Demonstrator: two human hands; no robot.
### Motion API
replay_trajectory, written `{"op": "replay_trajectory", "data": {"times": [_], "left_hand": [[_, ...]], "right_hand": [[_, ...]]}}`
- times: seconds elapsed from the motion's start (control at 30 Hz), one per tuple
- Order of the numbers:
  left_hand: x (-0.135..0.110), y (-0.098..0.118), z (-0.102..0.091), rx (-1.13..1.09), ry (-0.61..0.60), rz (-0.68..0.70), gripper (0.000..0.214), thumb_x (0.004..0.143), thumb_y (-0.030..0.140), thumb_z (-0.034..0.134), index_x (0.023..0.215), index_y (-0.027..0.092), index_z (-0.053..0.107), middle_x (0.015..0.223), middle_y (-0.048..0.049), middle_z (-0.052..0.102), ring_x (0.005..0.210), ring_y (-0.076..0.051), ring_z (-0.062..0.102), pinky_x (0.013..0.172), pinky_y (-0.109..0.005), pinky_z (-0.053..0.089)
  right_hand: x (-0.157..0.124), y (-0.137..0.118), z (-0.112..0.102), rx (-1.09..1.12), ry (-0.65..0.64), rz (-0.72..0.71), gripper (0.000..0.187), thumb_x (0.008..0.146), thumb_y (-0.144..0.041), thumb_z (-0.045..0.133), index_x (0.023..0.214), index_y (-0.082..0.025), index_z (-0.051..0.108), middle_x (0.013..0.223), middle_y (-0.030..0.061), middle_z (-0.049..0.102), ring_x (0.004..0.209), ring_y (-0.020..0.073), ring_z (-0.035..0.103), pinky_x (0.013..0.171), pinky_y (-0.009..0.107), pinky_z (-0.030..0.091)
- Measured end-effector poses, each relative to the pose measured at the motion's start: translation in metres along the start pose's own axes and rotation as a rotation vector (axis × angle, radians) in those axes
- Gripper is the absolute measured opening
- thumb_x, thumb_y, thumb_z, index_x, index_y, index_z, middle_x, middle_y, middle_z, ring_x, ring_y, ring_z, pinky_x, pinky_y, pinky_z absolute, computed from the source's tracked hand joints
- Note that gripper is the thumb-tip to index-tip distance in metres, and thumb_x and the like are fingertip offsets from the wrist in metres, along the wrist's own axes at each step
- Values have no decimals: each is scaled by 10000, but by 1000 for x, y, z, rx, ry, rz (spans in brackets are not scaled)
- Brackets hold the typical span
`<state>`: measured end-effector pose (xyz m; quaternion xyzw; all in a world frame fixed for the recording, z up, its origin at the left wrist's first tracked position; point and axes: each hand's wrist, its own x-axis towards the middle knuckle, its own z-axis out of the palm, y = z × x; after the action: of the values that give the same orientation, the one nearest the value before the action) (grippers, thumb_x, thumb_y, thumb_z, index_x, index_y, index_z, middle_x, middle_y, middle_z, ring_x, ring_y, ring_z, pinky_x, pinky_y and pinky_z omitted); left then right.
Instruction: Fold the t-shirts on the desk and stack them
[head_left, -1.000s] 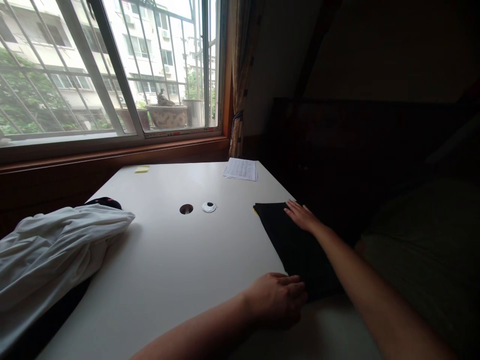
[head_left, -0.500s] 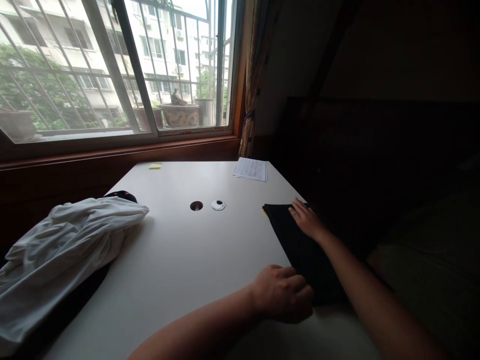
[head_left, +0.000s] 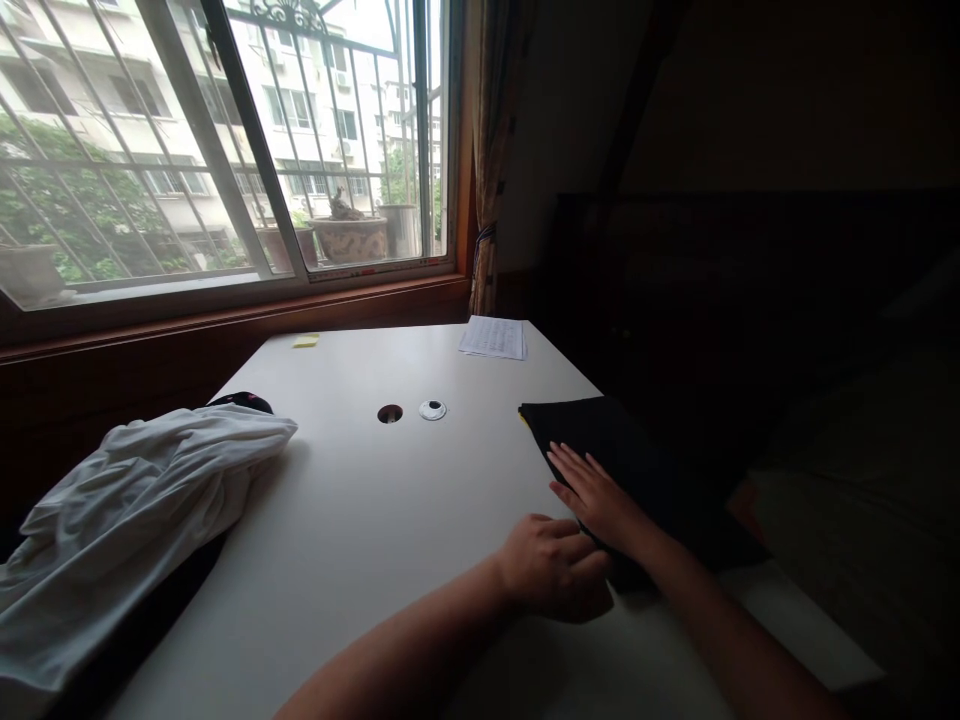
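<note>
A folded black garment (head_left: 637, 445) lies flat at the right side of the white table (head_left: 360, 540), with a small yellow strip showing at its far left corner. My right hand (head_left: 596, 495) rests on it with the palm down and the fingers stretched out, near its left edge. Just nearer to me, my left hand (head_left: 555, 568) is closed at the garment's near left corner. The left fingertips are hidden beneath the knuckles, but the cloth runs right up to them.
A heap of white cloth (head_left: 157, 480) with dark cloth under it covers the table's left side. Toward the middle are a round hole (head_left: 390, 413) and a white cap (head_left: 433, 410). Papers (head_left: 493, 338) and yellow notes (head_left: 306, 341) lie at the far edge, below the window.
My right hand has slid toward me and to the left across the black garment, from its far edge to near my left hand. The left hand stays closed at the near corner.
</note>
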<state>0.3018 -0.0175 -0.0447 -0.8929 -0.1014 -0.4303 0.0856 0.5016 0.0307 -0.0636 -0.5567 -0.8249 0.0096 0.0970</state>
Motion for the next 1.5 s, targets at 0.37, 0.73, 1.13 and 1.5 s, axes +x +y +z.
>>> {"op": "replay_trajectory", "data": {"times": [0.37, 0.73, 1.13, 1.5], "left_hand": [[-4, -4, 2, -53, -85, -124, 55, 766, 198, 544, 779, 203, 597, 604, 21, 559, 522, -128, 496, 438, -251, 322], [10, -7, -18, -69, 112, -85, 132, 727, 151, 529, 819, 201, 609, 588, 42, 566, 501, -117, 471, 446, -270, 308], [-66, -66, -182, 346, -168, -546, 293, 923, 140, 509, 1173, 220, 640, 1065, -79, 711, 955, -212, 651, 824, -348, 558], [-240, -139, -377, 1013, -415, -1103, 500, 954, 370, 489, 1402, 169, 582, 1435, -175, 596, 1318, -441, 543, 1019, -620, 471]], "right_hand": [[-121, 103, 18, -65, 128, 458, 655, 1016, -507, 190, 1472, -195, 543, 1617, 133, 393, 1520, 348, 296, 1176, 661, 289], [-71, 24, -17, -4, 354, 314, 581, 1053, -464, 259, 1493, -183, 513, 1607, 103, 417, 1529, 308, 286, 1211, 601, 283], [-43, -37, 7, 116, 193, -78, 465, 1040, -408, 423, 1445, -240, 578, 1525, 89, 533, 1454, 284, 437, 1197, 573, 355], [-44, -29, 13, 108, 216, -78, 472, 1015, -420, 461, 1441, -253, 578, 1505, 66, 557, 1426, 303, 475, 1184, 572, 387]]}}
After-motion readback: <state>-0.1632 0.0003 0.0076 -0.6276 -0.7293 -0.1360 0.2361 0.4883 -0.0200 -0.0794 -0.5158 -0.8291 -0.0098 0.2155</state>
